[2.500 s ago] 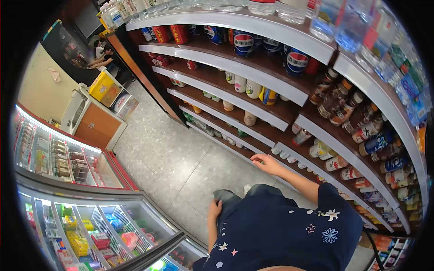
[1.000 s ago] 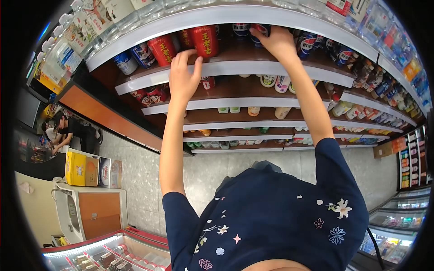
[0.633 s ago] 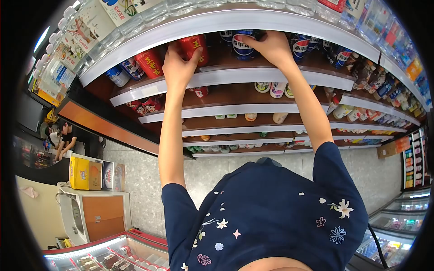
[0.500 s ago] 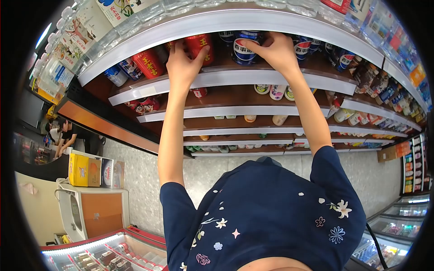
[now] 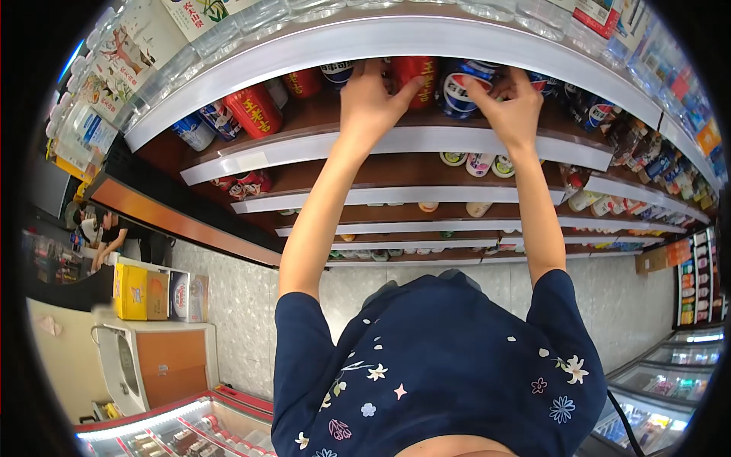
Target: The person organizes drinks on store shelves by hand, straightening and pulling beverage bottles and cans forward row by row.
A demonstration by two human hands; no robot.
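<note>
Both my hands reach into the shelf under the top board. My left hand (image 5: pixel 371 103) is wrapped round a red can with yellow characters (image 5: pixel 416 82), its thumb on the front and its fingers partly behind it. Just to the right, my right hand (image 5: pixel 512 108) grips a blue Pepsi can (image 5: pixel 461 94), thumb on the label, fingertips partly hidden. The two cans stand close together, upright. Another red can (image 5: pixel 253 111) stands further left, beside blue-and-white cans (image 5: pixel 193 132). More blue cans (image 5: pixel 590 111) are to the right of my right hand.
Large water bottles (image 5: pixel 251 20) line the top board. Lower shelves (image 5: pixel 457 194) hold bottles. Dark bottles (image 5: pixel 632 141) stand at the right. At the left are boxes (image 5: pixel 131 292), a sink cabinet (image 5: pixel 171 358) and a crouching person (image 5: pixel 114 236). Glass-topped freezers (image 5: pixel 183 430) are at the lower left.
My left hand has moved right along the shelf with the red can, bringing it near the Pepsi can. My right hand and the Pepsi can have also shifted right.
</note>
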